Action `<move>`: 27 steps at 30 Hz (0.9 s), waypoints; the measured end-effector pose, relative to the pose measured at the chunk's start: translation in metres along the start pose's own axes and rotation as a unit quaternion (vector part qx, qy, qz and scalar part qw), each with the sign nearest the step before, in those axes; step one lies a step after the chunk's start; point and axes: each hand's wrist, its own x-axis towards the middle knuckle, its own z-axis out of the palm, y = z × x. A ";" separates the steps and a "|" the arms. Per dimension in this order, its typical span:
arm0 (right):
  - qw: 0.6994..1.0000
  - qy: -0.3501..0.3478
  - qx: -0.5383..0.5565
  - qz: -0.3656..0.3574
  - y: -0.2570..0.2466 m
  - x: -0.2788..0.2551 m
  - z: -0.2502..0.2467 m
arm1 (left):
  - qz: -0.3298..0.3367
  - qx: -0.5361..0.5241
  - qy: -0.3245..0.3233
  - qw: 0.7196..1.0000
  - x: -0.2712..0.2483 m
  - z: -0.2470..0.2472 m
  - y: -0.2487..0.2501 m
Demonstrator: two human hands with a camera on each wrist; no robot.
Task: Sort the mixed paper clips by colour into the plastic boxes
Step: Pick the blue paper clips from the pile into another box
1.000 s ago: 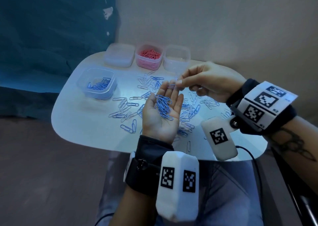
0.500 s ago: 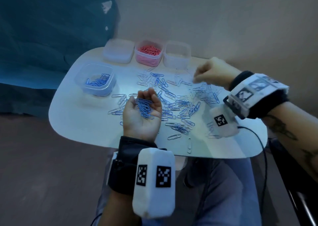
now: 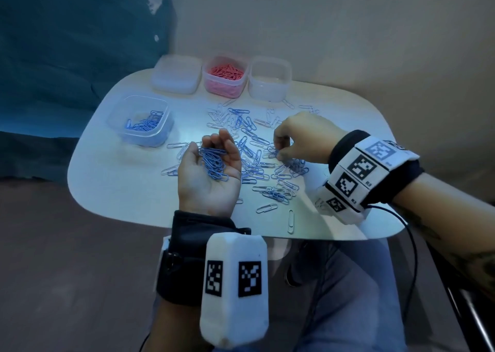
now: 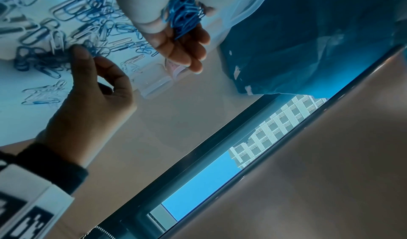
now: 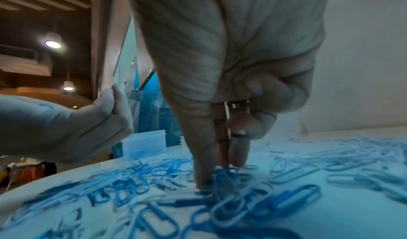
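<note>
Teal plastic sheeting point(image 3: 80, 43) fills the upper left of the head view, with a few torn patches showing pale through it. Plain beige wall point(image 3: 348, 24) takes the upper right. Bottom middle you get blue jeans point(image 3: 356, 298) under the table edge, plus a thin black cable point(image 3: 413, 247) looping down on the right. Left wrist view catches a window point(image 4: 198, 182) across the lower middle, blue sky and a pale building point(image 4: 275, 126) outside. Right wrist view: round ceiling lights point(image 5: 53, 44) upper left.

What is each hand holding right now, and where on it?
The left hand cups a bunch of blue clips in its palm. The right hand has fingertips down on the loose clips; whether it grips one cannot be told.
</note>
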 end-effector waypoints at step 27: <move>0.942 0.054 0.327 -0.052 -0.025 -0.039 -0.021 | -0.084 0.091 -0.043 0.991 0.000 0.012 -0.049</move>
